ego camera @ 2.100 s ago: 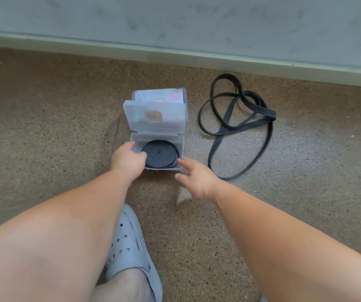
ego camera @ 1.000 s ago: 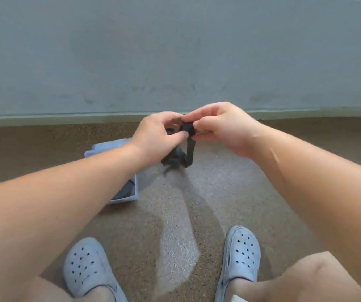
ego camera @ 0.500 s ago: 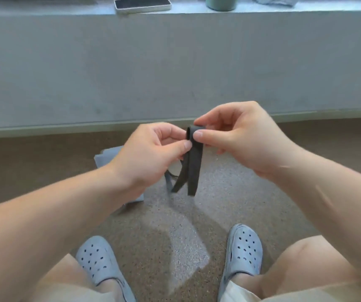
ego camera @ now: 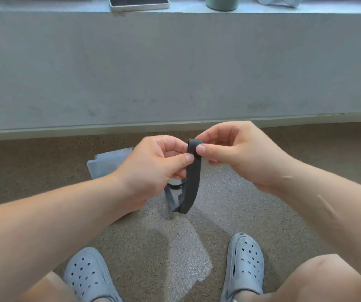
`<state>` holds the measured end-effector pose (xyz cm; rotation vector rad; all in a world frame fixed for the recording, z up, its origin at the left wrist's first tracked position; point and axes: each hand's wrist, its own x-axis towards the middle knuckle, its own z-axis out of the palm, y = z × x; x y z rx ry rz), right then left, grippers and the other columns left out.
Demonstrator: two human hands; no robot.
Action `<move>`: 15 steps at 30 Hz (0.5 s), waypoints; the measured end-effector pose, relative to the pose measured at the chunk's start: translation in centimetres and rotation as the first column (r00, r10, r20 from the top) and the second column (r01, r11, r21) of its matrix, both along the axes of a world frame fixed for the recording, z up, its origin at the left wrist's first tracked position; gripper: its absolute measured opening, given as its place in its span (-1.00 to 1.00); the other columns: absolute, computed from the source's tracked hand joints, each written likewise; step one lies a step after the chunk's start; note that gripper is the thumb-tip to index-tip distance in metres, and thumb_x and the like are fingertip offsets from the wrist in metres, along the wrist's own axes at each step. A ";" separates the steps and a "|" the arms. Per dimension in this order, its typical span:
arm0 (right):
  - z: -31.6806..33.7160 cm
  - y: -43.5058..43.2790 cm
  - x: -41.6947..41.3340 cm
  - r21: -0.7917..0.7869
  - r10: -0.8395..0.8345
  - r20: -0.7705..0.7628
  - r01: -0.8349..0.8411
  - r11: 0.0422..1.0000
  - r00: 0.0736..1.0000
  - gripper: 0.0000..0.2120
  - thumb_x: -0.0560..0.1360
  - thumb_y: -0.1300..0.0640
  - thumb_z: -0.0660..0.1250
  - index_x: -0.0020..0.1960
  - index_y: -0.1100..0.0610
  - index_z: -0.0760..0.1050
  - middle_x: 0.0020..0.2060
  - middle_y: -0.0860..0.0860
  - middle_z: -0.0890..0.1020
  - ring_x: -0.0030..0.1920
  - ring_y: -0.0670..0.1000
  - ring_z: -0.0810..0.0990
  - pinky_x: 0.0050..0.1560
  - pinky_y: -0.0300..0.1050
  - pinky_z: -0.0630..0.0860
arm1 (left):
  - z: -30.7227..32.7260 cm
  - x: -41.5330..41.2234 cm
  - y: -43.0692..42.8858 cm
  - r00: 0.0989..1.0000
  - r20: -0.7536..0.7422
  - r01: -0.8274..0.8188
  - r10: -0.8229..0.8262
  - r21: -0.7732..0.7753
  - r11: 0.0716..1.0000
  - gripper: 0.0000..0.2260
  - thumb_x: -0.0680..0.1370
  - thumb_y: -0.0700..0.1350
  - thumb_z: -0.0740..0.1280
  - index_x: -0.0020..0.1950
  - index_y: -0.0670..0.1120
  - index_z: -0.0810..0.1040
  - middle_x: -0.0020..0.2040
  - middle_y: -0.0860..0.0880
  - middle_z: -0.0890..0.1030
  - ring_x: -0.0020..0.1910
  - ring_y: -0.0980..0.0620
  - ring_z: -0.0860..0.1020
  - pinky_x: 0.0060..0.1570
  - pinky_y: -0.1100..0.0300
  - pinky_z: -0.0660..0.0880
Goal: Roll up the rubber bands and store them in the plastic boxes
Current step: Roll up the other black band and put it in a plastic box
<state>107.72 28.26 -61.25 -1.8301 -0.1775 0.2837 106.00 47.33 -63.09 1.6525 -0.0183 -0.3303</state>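
Note:
A flat black rubber band [ego camera: 192, 184] hangs folded from both my hands above the floor. My right hand [ego camera: 236, 153] pinches the folded top end between thumb and fingers. Just left of it, my left hand [ego camera: 153, 168] pinches the band a little lower with thumb and forefinger. The band's lower loop dangles free, and part of it runs behind my left hand. A clear plastic box [ego camera: 107, 163] lies on the floor behind my left wrist, mostly hidden; its contents cannot be seen.
A low grey concrete ledge [ego camera: 175, 68] runs across in front, with a phone [ego camera: 139, 2], a green cup [ego camera: 222, 3] and a white object [ego camera: 279, 1] on top. My two grey clogs [ego camera: 90, 277] [ego camera: 246, 262] stand on the speckled floor below my hands.
My hands left the box holding a rolled band, picked up the loose band and lifted it. Over the last half second they stay pinching its folded top; the view tilted up slightly.

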 end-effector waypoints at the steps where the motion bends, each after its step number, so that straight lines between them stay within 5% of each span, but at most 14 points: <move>1: -0.2 0.0 0.0 -0.002 0.001 0.016 -0.001 1.000 1.000 -0.94 0.47 0.26 0.50 -0.08 0.14 0.67 -0.26 -0.02 0.71 -0.29 -0.14 0.61 -0.17 -0.20 0.52 | -0.1 0.0 -0.1 1.000 -0.006 0.014 -0.014 -0.002 1.000 -0.92 0.57 -0.31 0.38 -0.06 -0.17 0.63 -0.17 -0.17 0.73 -0.27 -0.03 0.64 -0.11 0.08 0.61; 8: -0.6 0.0 -0.2 -0.215 0.034 0.344 0.043 0.976 0.938 -0.91 0.48 0.26 0.49 -0.13 0.09 0.63 -0.27 -0.04 0.69 -0.27 -0.12 0.64 -0.16 -0.26 0.55 | 0.1 0.3 -0.3 1.000 -0.011 0.004 -0.005 -0.059 0.998 -0.94 0.53 -0.21 0.44 -0.10 -0.20 0.65 -0.20 -0.24 0.70 -0.30 -0.06 0.64 -0.12 0.05 0.62; 10: -0.6 0.0 -0.3 -0.246 0.058 0.458 0.064 0.967 0.887 -0.88 0.47 0.29 0.49 -0.14 0.10 0.60 -0.26 -0.04 0.66 -0.28 -0.13 0.61 -0.20 -0.34 0.50 | 0.4 0.3 -0.5 0.998 -0.057 0.025 -0.032 -0.119 0.993 -0.70 0.54 0.00 0.42 -0.06 -0.27 0.64 -0.18 -0.33 0.66 -0.29 -0.12 0.63 -0.11 -0.01 0.60; 15: -0.6 -0.4 -0.1 -0.300 0.160 0.653 0.059 0.952 0.740 -0.94 0.45 0.29 0.45 -0.16 0.23 0.57 -0.22 0.07 0.63 -0.20 -0.01 0.61 -0.17 -0.10 0.59 | 0.8 0.5 -0.4 0.990 -0.130 0.029 -0.049 -0.149 0.988 -0.79 0.55 -0.06 0.44 -0.05 -0.22 0.64 -0.25 -0.17 0.63 -0.41 -0.01 0.59 -0.08 -0.02 0.58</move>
